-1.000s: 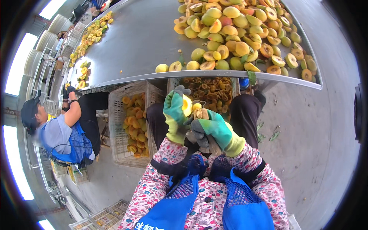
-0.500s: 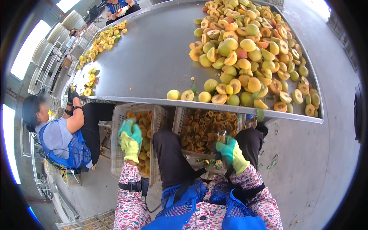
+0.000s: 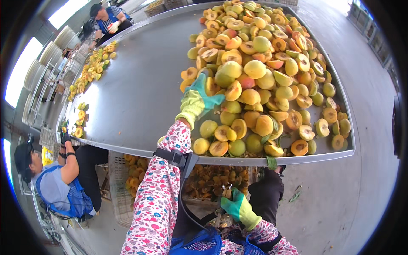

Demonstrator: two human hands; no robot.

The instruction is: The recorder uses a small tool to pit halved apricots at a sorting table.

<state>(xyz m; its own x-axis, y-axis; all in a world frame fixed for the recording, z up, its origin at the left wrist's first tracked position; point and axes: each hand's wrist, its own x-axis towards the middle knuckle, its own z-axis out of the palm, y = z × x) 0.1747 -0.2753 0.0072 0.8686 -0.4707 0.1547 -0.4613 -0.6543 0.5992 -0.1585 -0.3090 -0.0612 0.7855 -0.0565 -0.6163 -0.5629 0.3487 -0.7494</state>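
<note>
My left hand (image 3: 198, 100), in a green and yellow glove, stretches over the metal table (image 3: 140, 85) to the left edge of a heap of yellow peaches (image 3: 255, 68), many of them halved. Its fingers are spread, with the thumb apart, against peach halves at the heap's edge. Low by my lap, my right hand (image 3: 240, 209) is closed round a small hand tool (image 3: 228, 191) with a shiny metal tip; the glove hides most of it. Just beyond that tool, a crate of cut peach pieces (image 3: 216, 176) stands under the table edge.
Another plastic crate (image 3: 121, 191) with peach halves stands left of it, partly behind my left sleeve. A co-worker (image 3: 68, 178) sits at the table's left end near scattered peach pieces (image 3: 91, 68). A second person (image 3: 111, 23) is at the far left corner. Leaves (image 3: 295, 194) lie on the floor.
My left hand has moved from the left crate up over the table to the peach heap. My right hand has drawn back toward my lap, with the tool in it. The view has shifted.
</note>
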